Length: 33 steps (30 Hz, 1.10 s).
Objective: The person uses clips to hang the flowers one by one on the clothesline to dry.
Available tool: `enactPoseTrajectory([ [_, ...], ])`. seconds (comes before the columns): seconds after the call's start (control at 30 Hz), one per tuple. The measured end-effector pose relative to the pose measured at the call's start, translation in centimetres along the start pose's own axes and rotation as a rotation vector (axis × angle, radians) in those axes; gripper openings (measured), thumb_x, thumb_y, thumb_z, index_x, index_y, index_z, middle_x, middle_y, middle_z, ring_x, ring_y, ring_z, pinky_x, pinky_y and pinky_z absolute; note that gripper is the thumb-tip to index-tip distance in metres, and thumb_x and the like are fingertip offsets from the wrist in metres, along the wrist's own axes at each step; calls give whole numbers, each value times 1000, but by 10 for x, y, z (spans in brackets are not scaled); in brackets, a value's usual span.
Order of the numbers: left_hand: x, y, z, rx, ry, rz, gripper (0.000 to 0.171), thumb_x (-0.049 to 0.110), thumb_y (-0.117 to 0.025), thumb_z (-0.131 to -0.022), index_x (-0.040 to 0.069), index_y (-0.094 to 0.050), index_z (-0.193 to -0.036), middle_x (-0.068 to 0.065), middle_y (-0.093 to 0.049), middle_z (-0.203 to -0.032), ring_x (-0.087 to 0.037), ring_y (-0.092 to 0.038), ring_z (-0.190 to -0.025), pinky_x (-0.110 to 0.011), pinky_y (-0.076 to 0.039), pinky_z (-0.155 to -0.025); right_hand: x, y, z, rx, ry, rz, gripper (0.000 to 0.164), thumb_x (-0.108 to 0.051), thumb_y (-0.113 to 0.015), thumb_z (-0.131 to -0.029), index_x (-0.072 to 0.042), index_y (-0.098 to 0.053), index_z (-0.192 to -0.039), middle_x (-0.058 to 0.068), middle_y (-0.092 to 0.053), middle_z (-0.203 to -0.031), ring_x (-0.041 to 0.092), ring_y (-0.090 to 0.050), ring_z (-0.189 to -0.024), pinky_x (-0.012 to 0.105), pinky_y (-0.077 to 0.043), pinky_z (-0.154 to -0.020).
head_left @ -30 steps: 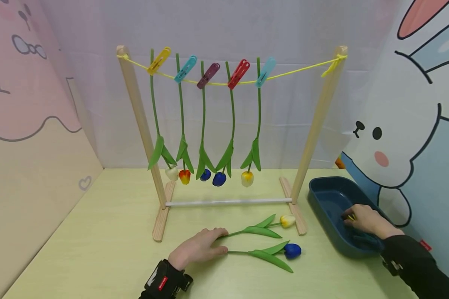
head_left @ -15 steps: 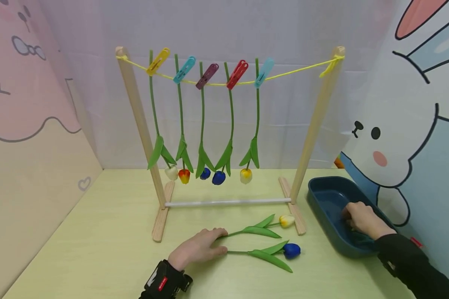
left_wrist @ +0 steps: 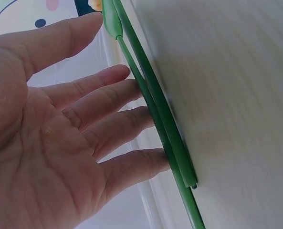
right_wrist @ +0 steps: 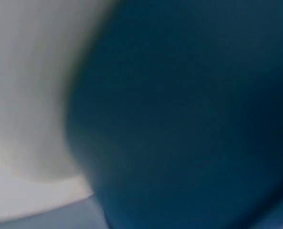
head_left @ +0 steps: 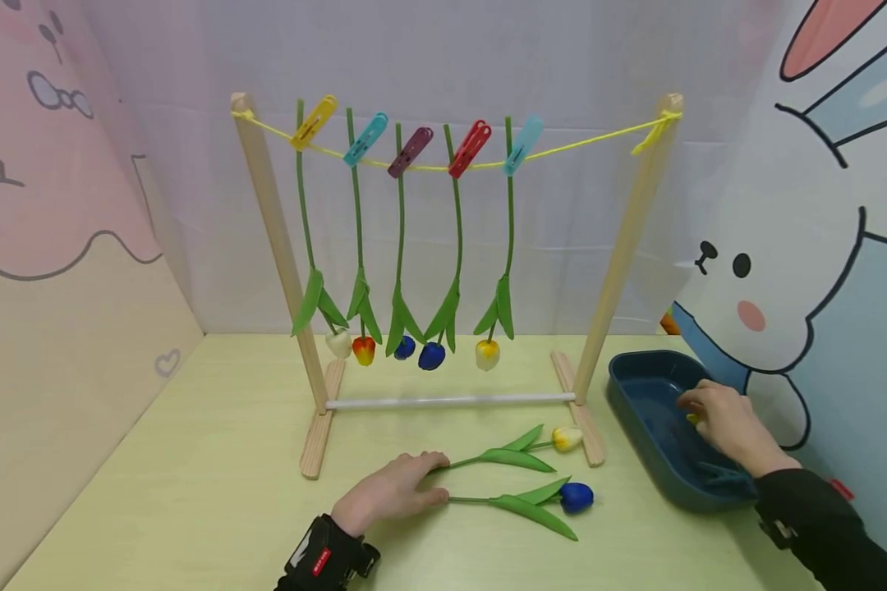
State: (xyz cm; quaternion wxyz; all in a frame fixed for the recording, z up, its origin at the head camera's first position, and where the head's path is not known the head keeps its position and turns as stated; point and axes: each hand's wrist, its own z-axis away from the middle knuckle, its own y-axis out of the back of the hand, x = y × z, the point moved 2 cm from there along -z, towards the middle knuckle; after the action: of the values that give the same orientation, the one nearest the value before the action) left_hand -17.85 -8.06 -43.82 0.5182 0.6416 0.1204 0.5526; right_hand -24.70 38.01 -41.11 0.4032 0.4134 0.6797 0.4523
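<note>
My left hand [head_left: 392, 494] rests on the table with extended fingers at the stem ends of two artificial tulips, a yellow-white tulip [head_left: 567, 438] and a blue tulip [head_left: 576, 497]. In the left wrist view, the fingertips [left_wrist: 155, 160] touch a green stem [left_wrist: 155, 114]. Over the dark blue basin [head_left: 631, 414], my right hand [head_left: 728, 423] has curled fingers, with a small yellow piece, apparently a clothespin [head_left: 692, 419], held at the fingertips. Most of that piece is hidden by the hand. The right wrist view shows mainly a blurred dark blue wall.
A wooden rack [head_left: 621, 246] carries a yellow string [head_left: 591, 141]. Several tulips hang upside down from it by colored clothespins, such as a red clothespin [head_left: 470, 148]. A white rod [head_left: 451, 402] joins the rack's feet. Dark teal pieces [head_left: 723, 474] lie in the basin.
My right hand reached deeper into the basin, then rose slightly, with the yellow piece showing again at its fingertips. The left hand and the tulips stayed put.
</note>
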Motion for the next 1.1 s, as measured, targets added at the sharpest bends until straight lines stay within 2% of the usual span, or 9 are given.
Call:
enactPoseTrajectory([
  [0.17, 0, 0, -1, -1, 3, -9, 45, 27, -68, -96, 5, -59, -133, -13, -66, -132, -34, -63, -118, -51, -51, -100, -7, 10, 0, 199, 0, -165, 31, 19, -54, -81, 0, -76, -92, 14, -66, -91, 10, -54, -74, 21, -39, -61],
  [0.27, 0, 0, 0, -1, 3, -8, 45, 27, -68, -96, 4, -58, -134, -14, -66, -132, -34, -63, -119, -51, -52, -100, -15, 15, -3, 225, -49, -296, 28, 12, -50, -94, 1, -74, -103, 16, -67, -97, 0, -47, -69, 18, -36, -57],
  [0.37, -1, 0, 0, 0, 1, -5, 45, 26, -68, -96, 4, -58, -134, -15, -66, -133, -35, -63, -120, -52, -51, -100, -24, 21, -5, 216, -130, -473, 25, -3, -44, -106, 1, -68, -114, 5, -67, -95, 2, -52, -63, 18, -43, -55],
  [0.5, -2, -1, 0, 0, -1, -6, 45, 27, -68, -96, 4, -58, -134, -14, -66, -133, -35, -63, -120, -51, -51, -100, -40, 25, -7, 235, -189, -801, 24, -15, -41, -109, -7, -63, -117, -13, -63, -89, 12, -58, -62, 18, -52, -57],
  [0.63, -2, -1, -1, -2, 4, -6, 45, 27, -67, -97, 5, -58, -135, -15, -65, -135, -35, -62, -122, -52, -50, -102, -59, 27, -11, 273, -196, -1210, 17, -14, -45, -108, -15, -62, -109, -9, -66, -88, 11, -53, -62, 15, -50, -55],
  [0.73, -2, -1, -2, -2, 8, -4, 46, 28, -67, -97, 5, -58, -135, -15, -63, -137, -37, -60, -125, -54, -49, -104, -74, 26, -16, 304, -209, -1528, 15, -15, -46, -108, -12, -61, -108, -1, -64, -81, 14, -39, -51, 18, -37, -46],
  [0.83, -2, -1, -1, -2, 8, -8, 45, 28, -67, -97, 5, -58, -135, -15, -63, -137, -37, -60, -125, -54, -49, -104, -87, 22, -24, 304, -208, -1738, 24, -25, -42, -109, -11, -62, -109, 1, -56, -69, 18, -21, -47, 26, -16, -44],
  [0.93, -1, 0, -1, -2, -3, -13, 45, 27, -67, -97, 4, -58, -134, -15, -65, -135, -34, -62, -123, -51, -51, -102, -98, 18, -30, 263, -180, -1811, 43, -39, -33, -110, -13, -66, -106, -1, -46, -62, 20, -13, -47, 33, -5, -49],
  [1.1, -1, -1, -1, 3, -9, -18, 44, 25, -67, -97, 4, -58, -134, -14, -65, -134, -34, -63, -122, -50, -51, -102, -110, 14, -34, 219, -114, -1802, 58, -45, -26, -110, -10, -70, -96, -2, -46, -64, 21, -13, -51, 34, -6, -51],
])
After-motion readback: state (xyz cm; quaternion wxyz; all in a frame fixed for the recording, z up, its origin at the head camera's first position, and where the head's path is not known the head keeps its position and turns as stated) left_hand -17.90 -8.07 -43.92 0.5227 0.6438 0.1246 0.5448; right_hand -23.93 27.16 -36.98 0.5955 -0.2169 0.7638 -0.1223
